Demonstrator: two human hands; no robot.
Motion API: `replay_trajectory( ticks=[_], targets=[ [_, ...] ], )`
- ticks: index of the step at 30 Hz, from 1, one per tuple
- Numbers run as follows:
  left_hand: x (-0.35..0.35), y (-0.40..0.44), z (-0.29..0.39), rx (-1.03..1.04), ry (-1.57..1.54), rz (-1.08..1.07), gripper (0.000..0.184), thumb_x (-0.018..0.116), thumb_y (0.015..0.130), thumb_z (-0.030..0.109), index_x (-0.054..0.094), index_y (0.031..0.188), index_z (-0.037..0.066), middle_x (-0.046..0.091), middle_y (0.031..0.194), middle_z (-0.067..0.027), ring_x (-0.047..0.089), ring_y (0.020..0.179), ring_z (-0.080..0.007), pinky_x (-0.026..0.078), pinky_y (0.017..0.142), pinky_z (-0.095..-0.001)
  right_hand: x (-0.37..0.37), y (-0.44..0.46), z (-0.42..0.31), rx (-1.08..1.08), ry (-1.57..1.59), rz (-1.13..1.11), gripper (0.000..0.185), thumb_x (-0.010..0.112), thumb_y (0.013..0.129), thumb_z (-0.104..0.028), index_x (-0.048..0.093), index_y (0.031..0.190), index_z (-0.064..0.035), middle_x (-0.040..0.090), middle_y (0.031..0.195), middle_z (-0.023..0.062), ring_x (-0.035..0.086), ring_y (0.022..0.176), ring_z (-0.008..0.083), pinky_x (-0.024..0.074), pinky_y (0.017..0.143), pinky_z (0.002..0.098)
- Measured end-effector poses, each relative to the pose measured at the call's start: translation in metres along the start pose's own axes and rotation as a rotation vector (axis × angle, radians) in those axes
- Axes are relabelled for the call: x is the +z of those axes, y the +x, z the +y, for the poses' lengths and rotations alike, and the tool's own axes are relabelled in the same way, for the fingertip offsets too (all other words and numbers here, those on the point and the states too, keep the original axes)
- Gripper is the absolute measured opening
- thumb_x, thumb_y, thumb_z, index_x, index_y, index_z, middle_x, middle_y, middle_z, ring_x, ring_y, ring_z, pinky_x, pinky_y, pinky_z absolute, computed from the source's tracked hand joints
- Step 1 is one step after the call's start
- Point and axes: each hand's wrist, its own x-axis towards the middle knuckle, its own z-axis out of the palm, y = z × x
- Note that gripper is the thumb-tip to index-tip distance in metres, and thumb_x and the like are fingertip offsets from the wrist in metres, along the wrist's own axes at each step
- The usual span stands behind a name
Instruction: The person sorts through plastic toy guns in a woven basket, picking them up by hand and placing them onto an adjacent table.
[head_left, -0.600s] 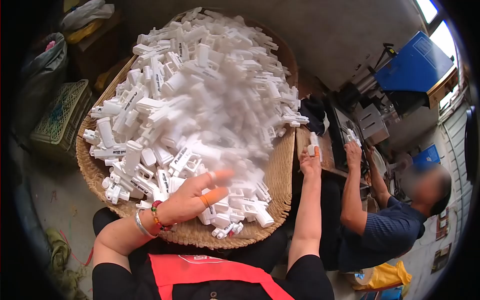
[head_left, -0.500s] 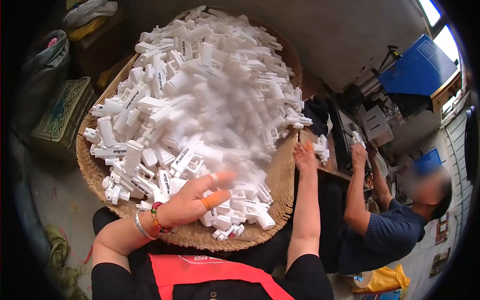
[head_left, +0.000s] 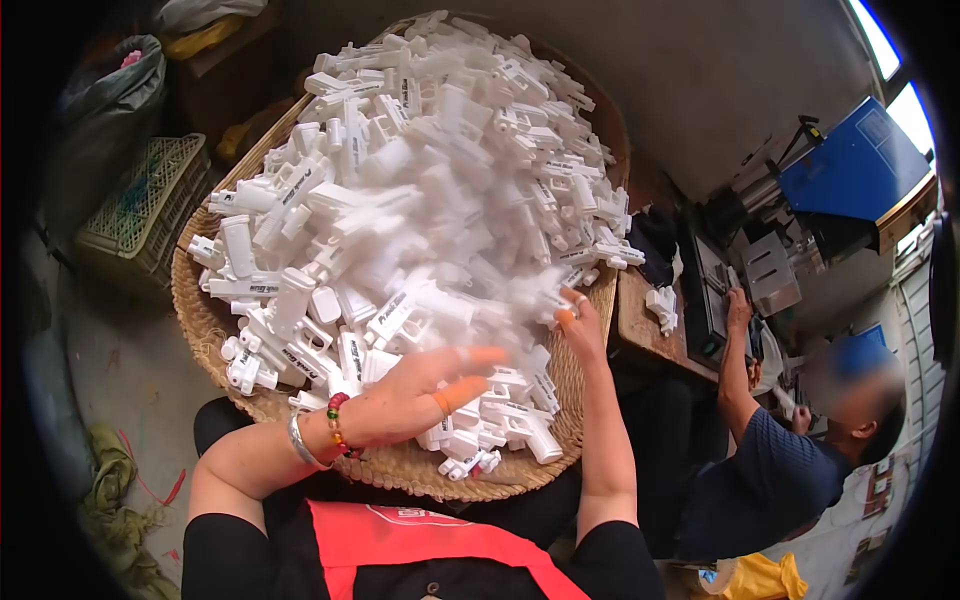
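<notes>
Handling white pistol-shaped pieces point(head_left: 237, 245), loose stock, heaped high in a woven basket point(head_left: 205, 340) before the person; several bear dark lettering, and the heap's middle is blurred.

Item: right hand point(head_left: 584, 330), at the basket's right side, orange covers on its fingertips. A blurred white piece point(head_left: 545, 297) lies at the fingers' ends; whether they pinch it or merely meet it, cannot tell.

Item: left hand point(head_left: 400, 395), above the near part of the heap, palm side turned down. Thumb and forefinger stand spread, nothing clearly seen between them; the remaining fingers are hidden.

Item: one separate piece point(head_left: 662, 306), lying on the wooden bench point(head_left: 637, 325) to the right, well apart from both hands.

Item: co-worker's hand point(head_left: 737, 308), further right, by the equipment below a blue machine point(head_left: 850, 165).

Step in hand, by judgement: taking or placing a single piece at the heap's right edge; direction uncertain. Call of the next move, likewise judged: a sure pinch on that one piece, kept clear of interlocked neighbours, the left hand free to steady the heap.
</notes>
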Motion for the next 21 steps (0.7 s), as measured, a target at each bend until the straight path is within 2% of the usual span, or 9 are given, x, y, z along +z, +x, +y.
replay_trajectory(
  ticks=[4, 7, 10, 12, 15, 17, 19, 20, 21],
  targets=[
    [0.002, 0.002, -0.004, 0.149, 0.238, 0.133, 0.04, 0.047, 0.086, 0.002, 0.051, 0.125, 0.007, 0.052, 0.123, -0.0107, 0.049, 0.111, -0.022, 0.035, 0.097, -0.0323, -0.03, -0.077, -0.086, -0.004, 0.357, -0.339, 0.037, 0.058, 0.08, -0.021, 0.056, 0.111, -0.0008, 0.061, 0.077, 0.0052, 0.053, 0.057, 0.0095, 0.0414, 0.051, 0.0218],
    [0.001, 0.003, -0.01, 0.25, 0.433, 0.155, 0.051, 0.046, 0.079, -0.004, 0.049, 0.128, 0.009, 0.04, 0.135, -0.0126, 0.039, 0.121, -0.0297, 0.028, 0.104, -0.0357, -0.043, -0.109, -0.114, 0.041, 0.637, -0.468, 0.05, 0.061, 0.078, -0.04, 0.057, 0.106, 0.0008, 0.061, 0.076, 0.008, 0.053, 0.055, 0.0119, 0.0412, 0.046, 0.024],
    [0.003, 0.003, -0.002, 0.286, 0.321, 0.127, 0.06, 0.047, 0.078, -0.004, 0.041, 0.135, 0.011, 0.037, 0.139, -0.0103, 0.034, 0.127, -0.0259, 0.026, 0.105, -0.0347, -0.038, -0.124, -0.12, 0.04, 0.798, -0.483, 0.047, 0.062, 0.077, -0.041, 0.056, 0.101, -0.0018, 0.06, 0.075, 0.0085, 0.051, 0.051, 0.013, 0.0396, 0.042, 0.0249],
    [0.002, 0.003, -0.003, 0.093, -0.36, -0.077, 0.08, 0.058, 0.084, 0.009, 0.009, 0.147, 0.017, 0.023, 0.147, -0.0114, 0.018, 0.136, -0.0213, 0.016, 0.109, -0.0357, -0.028, -0.125, -0.104, 0.1, 0.97, -0.454, 0.045, 0.062, 0.076, -0.039, 0.055, 0.101, -0.0031, 0.061, 0.075, 0.0124, 0.049, 0.044, 0.016, 0.0376, 0.036, 0.027],
    [0.0, 0.001, 0.003, -0.046, -0.593, -0.156, 0.082, 0.059, 0.088, 0.023, 0.003, 0.147, 0.014, 0.021, 0.146, -0.0123, 0.021, 0.134, -0.02, 0.017, 0.108, -0.0349, -0.016, -0.124, -0.093, 0.083, 1.161, -0.612, 0.04, 0.054, 0.08, -0.041, 0.056, 0.101, -0.0065, 0.054, 0.058, 0.0089, 0.04, 0.036, 0.0154, 0.031, 0.034, 0.0271],
    [-0.001, 0.004, 0.0, -0.057, -0.53, -0.255, 0.078, 0.056, 0.09, 0.026, 0.004, 0.146, 0.008, 0.025, 0.144, -0.0103, 0.026, 0.131, -0.017, 0.023, 0.106, -0.0325, -0.011, -0.124, -0.096, 0.06, 1.233, -0.621, 0.043, 0.053, 0.082, -0.04, 0.054, 0.104, -0.0027, 0.054, 0.062, 0.0078, 0.041, 0.041, 0.0134, 0.0294, 0.034, 0.0266],
    [-0.004, 0.002, 0.024, -0.216, -0.491, -0.508, 0.064, 0.055, 0.09, 0.025, 0.024, 0.143, 0.007, 0.043, 0.127, -0.0051, 0.045, 0.112, -0.0153, 0.037, 0.093, -0.0276, -0.005, -0.118, -0.089, 0.103, 1.444, -0.755, 0.05, 0.054, 0.083, -0.042, 0.052, 0.112, -0.0009, 0.057, 0.07, 0.0075, 0.045, 0.048, 0.0121, 0.0306, 0.036, 0.0255],
    [0.001, 0.0, 0.009, -0.221, -0.57, -0.458, 0.066, 0.053, 0.092, 0.025, 0.019, 0.143, 0.003, 0.04, 0.134, -0.0052, 0.041, 0.117, -0.0108, 0.035, 0.095, -0.0263, -0.001, -0.117, -0.087, 0.095, 1.535, -0.796, 0.052, 0.053, 0.086, -0.041, 0.049, 0.12, -0.0015, 0.059, 0.082, 0.0061, 0.05, 0.059, 0.0126, 0.0353, 0.04, 0.0243],
    [0.003, 0.001, 0.006, -0.155, -0.444, -0.327, 0.061, 0.054, 0.092, 0.024, 0.024, 0.142, 0.003, 0.044, 0.13, -0.0048, 0.044, 0.114, -0.0114, 0.037, 0.093, -0.0258, 0.004, -0.115, -0.099, 0.221, 1.489, -0.617, 0.053, 0.045, 0.09, -0.044, 0.046, 0.124, -0.0034, 0.061, 0.087, 0.0064, 0.051, 0.056, 0.0131, 0.0383, 0.043, 0.0237]
  ],
)
